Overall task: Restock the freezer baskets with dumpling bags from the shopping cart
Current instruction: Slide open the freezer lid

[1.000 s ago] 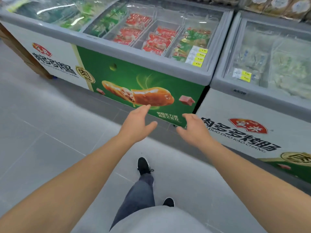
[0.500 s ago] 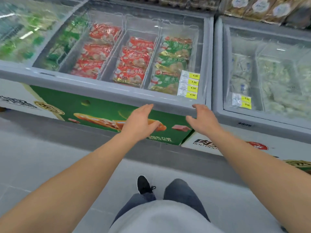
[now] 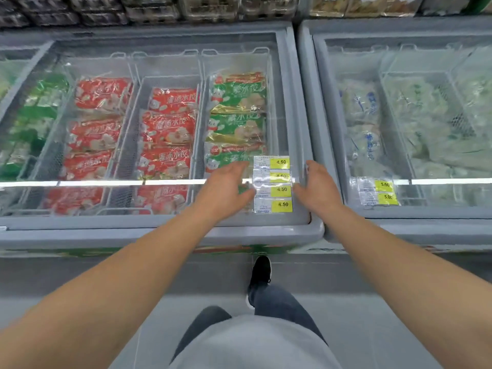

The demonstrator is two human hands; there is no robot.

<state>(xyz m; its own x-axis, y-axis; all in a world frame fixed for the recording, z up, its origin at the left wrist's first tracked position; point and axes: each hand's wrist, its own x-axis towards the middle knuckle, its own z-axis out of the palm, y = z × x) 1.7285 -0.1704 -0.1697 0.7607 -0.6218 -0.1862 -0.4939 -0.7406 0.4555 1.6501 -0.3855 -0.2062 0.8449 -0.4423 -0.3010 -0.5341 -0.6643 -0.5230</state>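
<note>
A grey chest freezer (image 3: 159, 233) stands in front of me with its glass lid (image 3: 165, 62) shut. Under the glass, wire baskets (image 3: 198, 107) hold red dumpling bags (image 3: 167, 129) in two rows and green dumpling bags (image 3: 237, 123) in the right row. My left hand (image 3: 226, 190) hovers open over the lid's front right part. My right hand (image 3: 316, 185) is open too, above the lid's right edge. Both hands hold nothing. Yellow price tags (image 3: 273, 185) are stuck on the glass between them. No shopping cart is in view.
A second grey freezer (image 3: 399, 222) with pale bags stands to the right, close beside the first. Shelves with packaged goods (image 3: 213, 6) run behind both. Grey floor tiles (image 3: 80, 275) and my legs and a black shoe (image 3: 262, 270) are below.
I have stepped closer to the freezer. Both hands moved forward and up, from in front of its green side panel to over the glass lid near the price tags.
</note>
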